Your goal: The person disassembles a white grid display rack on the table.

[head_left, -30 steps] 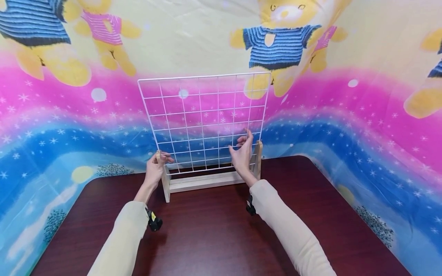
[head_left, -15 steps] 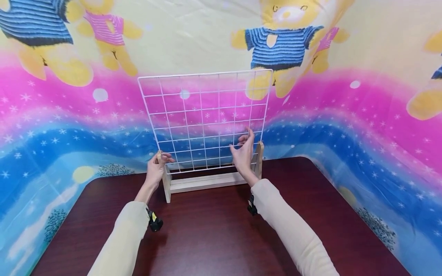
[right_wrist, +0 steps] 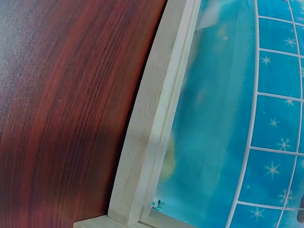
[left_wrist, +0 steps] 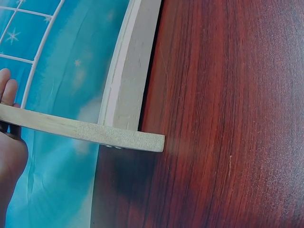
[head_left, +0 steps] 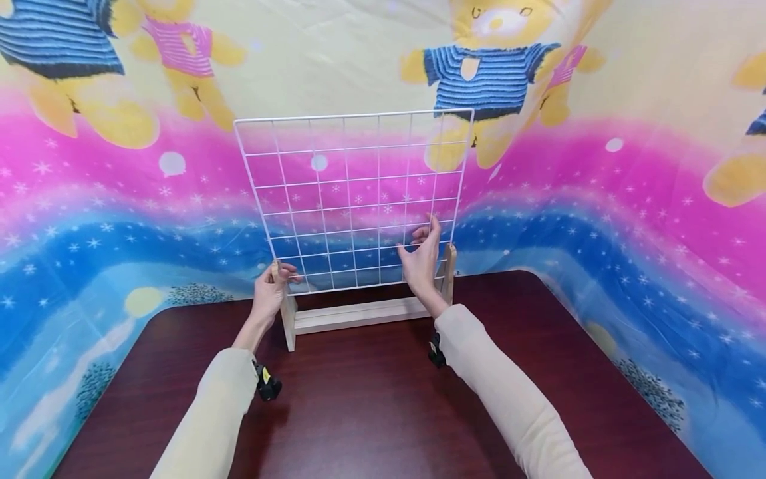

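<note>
A white wire grid panel [head_left: 353, 116] stands above a pale wooden stand [head_left: 359, 315], its bottom wire raised off the stand's crossbar. My left hand [head_left: 268, 296] grips the top of the stand's left upright [left_wrist: 80, 129], its fingertips reaching past it towards the grid. On the right, my right hand [head_left: 422, 266] holds the grid near its lower right part, thumb in front and fingers around the wires, just inside the right upright [head_left: 449, 273]. In the right wrist view, a gap separates the crossbar [right_wrist: 152, 118] from the grid's bottom wire; only a fingertip shows there.
The stand rests near the back edge of a dark red-brown table [head_left: 359, 406]. Behind and to both sides hangs a cloth [head_left: 598, 80] printed with bears and snowflakes. A small black device [head_left: 267, 382] is strapped at the left wrist, another [head_left: 437, 351] at the right.
The wire grid has risen, its bottom wire now farther above the crossbar. My right hand has moved up slightly with it. The left hand and the stand have stayed in place.
</note>
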Demonstrator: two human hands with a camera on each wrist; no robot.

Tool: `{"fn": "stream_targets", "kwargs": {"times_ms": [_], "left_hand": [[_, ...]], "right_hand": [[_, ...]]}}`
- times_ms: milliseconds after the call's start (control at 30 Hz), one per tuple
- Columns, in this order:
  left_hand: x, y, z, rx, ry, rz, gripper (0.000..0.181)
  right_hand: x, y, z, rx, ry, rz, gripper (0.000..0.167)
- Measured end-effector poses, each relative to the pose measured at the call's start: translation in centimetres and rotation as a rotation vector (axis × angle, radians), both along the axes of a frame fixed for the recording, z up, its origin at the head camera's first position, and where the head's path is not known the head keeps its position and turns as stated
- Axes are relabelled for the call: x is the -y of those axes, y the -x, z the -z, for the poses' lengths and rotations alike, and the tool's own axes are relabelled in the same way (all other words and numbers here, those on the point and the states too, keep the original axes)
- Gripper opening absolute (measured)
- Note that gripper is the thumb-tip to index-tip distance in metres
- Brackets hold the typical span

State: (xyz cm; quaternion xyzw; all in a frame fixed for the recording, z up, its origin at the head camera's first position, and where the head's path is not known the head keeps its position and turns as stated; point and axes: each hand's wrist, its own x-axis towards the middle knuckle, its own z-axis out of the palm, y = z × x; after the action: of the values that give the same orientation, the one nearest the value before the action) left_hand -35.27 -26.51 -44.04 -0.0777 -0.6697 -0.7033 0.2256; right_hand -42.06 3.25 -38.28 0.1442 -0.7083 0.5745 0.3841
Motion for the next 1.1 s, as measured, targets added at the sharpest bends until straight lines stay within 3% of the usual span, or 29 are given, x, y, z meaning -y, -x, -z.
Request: {"fn": "stream_targets", "kwargs": {"times_ms": [267, 600, 1100], "left_hand": [[-0.1, 0.1, 0.1, -0.026, 0.019, -0.01, 0.033], [-0.7, -1.5, -1.8, -0.002, 0.022, 0.013, 0.028], [-0.5, -1.6, -1.9, 0.0, 0.028, 0.019, 0.025]], "right_hand": [[-0.1, 0.1, -0.3, -0.006, 0.004, -0.008, 0.089], [0.0, -0.1, -0.8, -0.01, -0.005, -0.027, 0.087], [0.1, -0.3, -1.6, -0.001, -0.008, -0.04, 0.088]]}}
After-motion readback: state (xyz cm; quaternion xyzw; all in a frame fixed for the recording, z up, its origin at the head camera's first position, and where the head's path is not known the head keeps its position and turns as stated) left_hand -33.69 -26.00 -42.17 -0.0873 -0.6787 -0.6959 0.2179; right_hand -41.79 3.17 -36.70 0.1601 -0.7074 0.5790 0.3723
